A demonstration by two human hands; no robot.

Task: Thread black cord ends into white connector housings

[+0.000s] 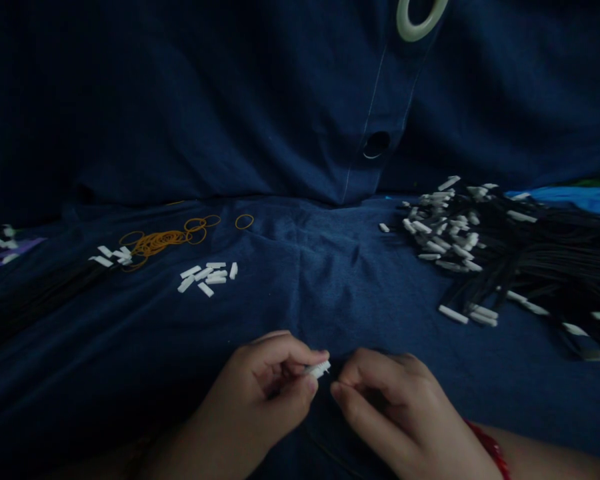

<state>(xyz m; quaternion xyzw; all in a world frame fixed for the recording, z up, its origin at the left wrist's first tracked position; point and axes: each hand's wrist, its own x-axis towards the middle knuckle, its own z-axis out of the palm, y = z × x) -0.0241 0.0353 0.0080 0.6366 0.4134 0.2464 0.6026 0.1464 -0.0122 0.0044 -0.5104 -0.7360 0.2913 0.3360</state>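
Between the thumb and index finger of my left hand (275,383) is a small white plastic connector (319,369), its ridged end pointing right. Just to the right, my right hand (393,400) is closed in a pinch, its fingertips close to the connector but apart from it. What those fingertips hold is too small and dark to make out. A thin dark wire (333,455) runs faintly across the cloth below the hands. Beyond my left hand lies a small group of loose white connectors (210,275).
Orange rubber bands (160,243) lie at the left, beside dark wires (45,300) with white ends. A large heap of black wires (545,247) with white connectors spreads at the right. Blue cloth (300,260) covers the surface; a blue curtain (230,100) with a ring hangs behind.
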